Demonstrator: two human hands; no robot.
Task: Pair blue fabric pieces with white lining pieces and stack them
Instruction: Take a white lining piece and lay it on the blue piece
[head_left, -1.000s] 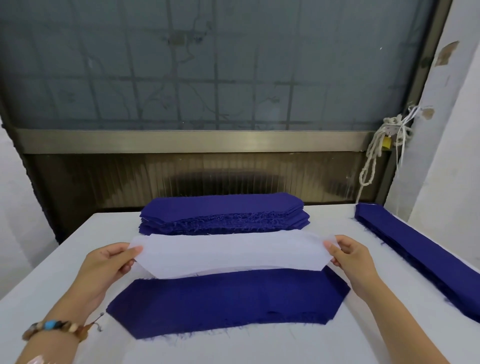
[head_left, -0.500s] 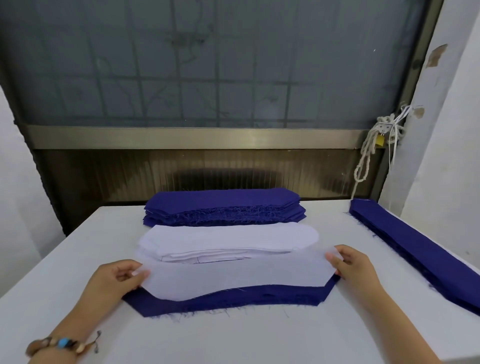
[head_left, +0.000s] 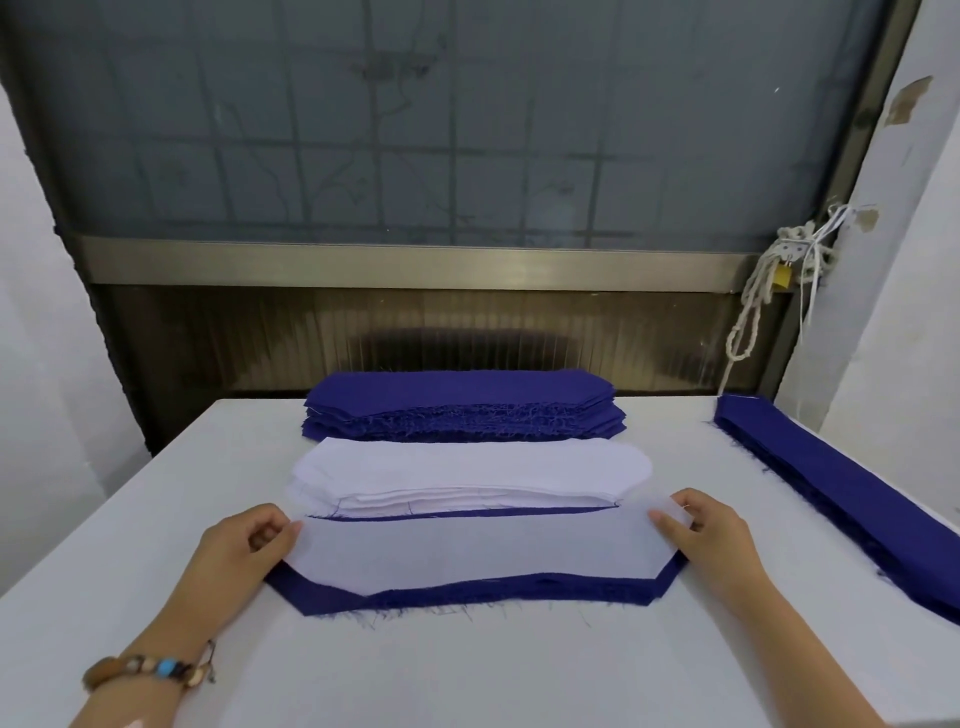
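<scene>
lining could land askew

near the front edge of the white table, our left hand and right hand each pinch one end of the thin white lining piece over the dark blue hexagonal fabric piece. letting go unevenly could skew the pairing.

A white desk carried four lots of cloth. Nearest the front edge lay a single blue fabric piece, flat, its frayed threads trailing onto the bare top, with a white lining piece covering most of it. Just behind sat a low stack of white lining pieces, and behind that, at the far edge, a thicker stack of blue pieces. Well apart, along the right side, a long narrow blue stack ran from the far corner toward the front
</scene>
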